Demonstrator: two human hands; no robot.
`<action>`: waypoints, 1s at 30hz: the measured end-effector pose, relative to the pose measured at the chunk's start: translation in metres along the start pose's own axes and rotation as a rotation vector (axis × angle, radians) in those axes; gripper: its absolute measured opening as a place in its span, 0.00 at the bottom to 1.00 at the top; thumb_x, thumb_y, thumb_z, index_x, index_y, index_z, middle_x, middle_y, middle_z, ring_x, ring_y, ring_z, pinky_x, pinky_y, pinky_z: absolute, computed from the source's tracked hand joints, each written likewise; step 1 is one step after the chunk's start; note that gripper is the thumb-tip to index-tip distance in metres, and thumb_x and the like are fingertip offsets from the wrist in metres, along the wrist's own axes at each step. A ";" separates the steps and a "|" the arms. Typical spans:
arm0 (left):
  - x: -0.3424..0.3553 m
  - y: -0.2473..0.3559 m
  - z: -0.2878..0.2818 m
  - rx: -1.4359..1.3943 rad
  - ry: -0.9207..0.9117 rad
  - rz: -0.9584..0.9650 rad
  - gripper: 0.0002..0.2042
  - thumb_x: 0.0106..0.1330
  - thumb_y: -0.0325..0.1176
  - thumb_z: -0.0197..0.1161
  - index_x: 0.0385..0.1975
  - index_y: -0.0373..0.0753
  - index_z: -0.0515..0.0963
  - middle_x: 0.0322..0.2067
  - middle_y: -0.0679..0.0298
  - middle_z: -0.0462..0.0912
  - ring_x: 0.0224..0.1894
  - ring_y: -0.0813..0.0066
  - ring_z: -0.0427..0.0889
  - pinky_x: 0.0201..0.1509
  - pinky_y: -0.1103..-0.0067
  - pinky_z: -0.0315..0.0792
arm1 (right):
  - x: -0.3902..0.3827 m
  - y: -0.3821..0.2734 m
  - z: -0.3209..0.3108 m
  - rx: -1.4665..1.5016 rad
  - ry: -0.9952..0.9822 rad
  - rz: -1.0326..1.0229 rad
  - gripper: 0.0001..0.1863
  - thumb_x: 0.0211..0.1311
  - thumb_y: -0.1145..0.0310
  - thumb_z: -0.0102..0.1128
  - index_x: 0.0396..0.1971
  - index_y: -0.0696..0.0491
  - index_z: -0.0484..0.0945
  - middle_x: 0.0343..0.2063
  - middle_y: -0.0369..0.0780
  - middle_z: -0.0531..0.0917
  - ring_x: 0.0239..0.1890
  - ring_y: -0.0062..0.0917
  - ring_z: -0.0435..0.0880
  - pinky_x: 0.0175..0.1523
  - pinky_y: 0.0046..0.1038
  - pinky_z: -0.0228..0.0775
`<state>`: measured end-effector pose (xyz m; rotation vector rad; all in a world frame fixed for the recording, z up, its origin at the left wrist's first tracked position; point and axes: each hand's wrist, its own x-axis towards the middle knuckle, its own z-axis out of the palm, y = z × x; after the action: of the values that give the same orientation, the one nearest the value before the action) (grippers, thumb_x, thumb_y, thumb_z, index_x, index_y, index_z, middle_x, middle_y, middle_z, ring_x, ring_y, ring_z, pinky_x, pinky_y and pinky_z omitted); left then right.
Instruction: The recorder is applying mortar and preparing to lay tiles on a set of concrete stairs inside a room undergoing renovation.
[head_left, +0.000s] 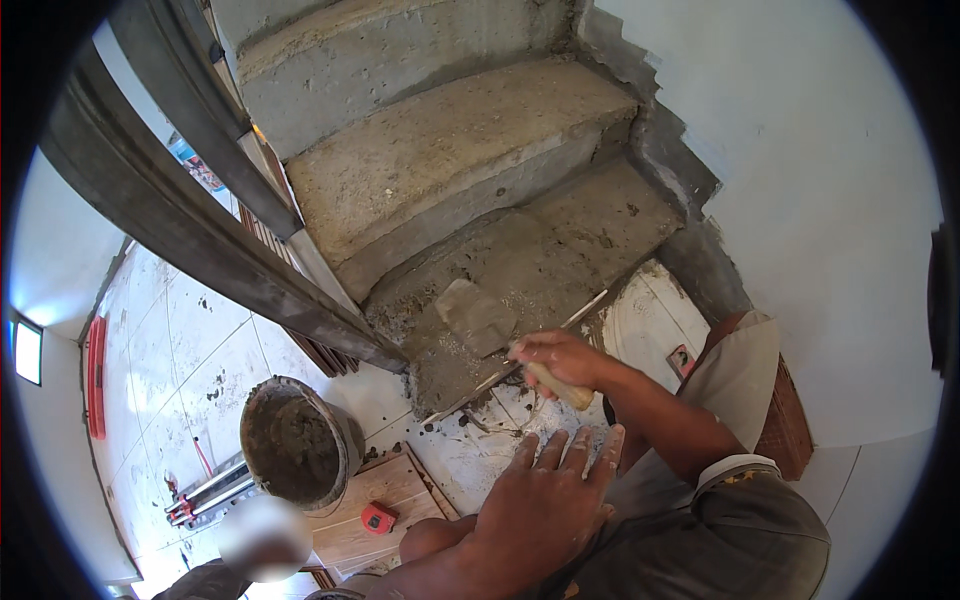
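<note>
My right hand point(562, 357) grips the pale wooden handle of a trowel point(478, 316), whose mortar-coated blade lies on the wet mortar spread over the lowest concrete step point(545, 255). My left hand point(545, 505) rests flat on my knee, fingers spread, holding nothing. A thin metal strip point(585, 312) runs along the front edge of the mortar bed, just beside my right hand.
More rough concrete steps point(450, 150) rise behind. A bucket of mortar point(295, 443) stands on the white tiled floor point(200, 350) at left, next to wood-look tiles point(385, 495) with a small red tape measure point(377, 517). A grey stair rail point(200, 230) crosses diagonally. A white wall point(830, 200) stands at right.
</note>
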<state>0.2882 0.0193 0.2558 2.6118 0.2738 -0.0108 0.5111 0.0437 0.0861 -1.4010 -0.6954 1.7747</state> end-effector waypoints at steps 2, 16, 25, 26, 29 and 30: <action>0.000 0.002 -0.004 0.006 -0.001 -0.011 0.37 0.66 0.47 0.64 0.71 0.35 0.61 0.60 0.43 0.76 0.62 0.47 0.77 0.69 0.56 0.66 | -0.005 -0.009 -0.023 -0.079 0.141 0.010 0.17 0.74 0.55 0.57 0.48 0.54 0.77 0.25 0.40 0.80 0.17 0.23 0.78 0.21 0.29 0.71; 0.014 -0.005 -0.007 0.008 -0.030 0.039 0.38 0.66 0.48 0.64 0.72 0.36 0.61 0.61 0.44 0.75 0.63 0.49 0.76 0.68 0.57 0.67 | 0.010 -0.040 -0.030 -0.034 0.175 -0.080 0.18 0.74 0.54 0.56 0.45 0.55 0.76 0.24 0.39 0.80 0.17 0.24 0.79 0.21 0.30 0.72; 0.017 -0.013 0.002 0.008 -0.040 0.017 0.38 0.66 0.48 0.63 0.71 0.35 0.61 0.61 0.45 0.76 0.63 0.49 0.76 0.68 0.56 0.68 | 0.052 -0.049 -0.022 -0.151 0.157 -0.044 0.21 0.73 0.55 0.56 0.51 0.58 0.75 0.26 0.40 0.81 0.17 0.24 0.79 0.21 0.31 0.72; 0.016 -0.014 0.002 0.003 -0.035 0.015 0.38 0.66 0.48 0.63 0.71 0.35 0.61 0.61 0.45 0.76 0.63 0.49 0.76 0.68 0.56 0.68 | 0.052 -0.051 -0.031 -0.162 0.168 -0.024 0.21 0.73 0.55 0.56 0.51 0.58 0.75 0.26 0.40 0.81 0.17 0.24 0.79 0.21 0.31 0.72; 0.015 -0.015 0.003 -0.006 0.004 0.043 0.38 0.66 0.48 0.64 0.71 0.34 0.61 0.59 0.45 0.77 0.62 0.50 0.77 0.67 0.56 0.68 | 0.046 -0.057 -0.062 -0.143 0.314 -0.077 0.18 0.74 0.52 0.56 0.44 0.54 0.75 0.25 0.37 0.80 0.17 0.23 0.78 0.21 0.30 0.72; 0.015 -0.015 0.004 -0.014 0.004 0.043 0.38 0.66 0.48 0.64 0.71 0.34 0.61 0.59 0.45 0.77 0.62 0.50 0.77 0.67 0.56 0.68 | 0.045 -0.061 -0.071 -0.141 0.341 -0.092 0.18 0.74 0.52 0.56 0.43 0.54 0.75 0.25 0.37 0.79 0.17 0.23 0.78 0.21 0.30 0.72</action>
<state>0.2998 0.0326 0.2441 2.6039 0.2190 0.0112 0.5890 0.1120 0.0914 -1.6863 -0.6976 1.3910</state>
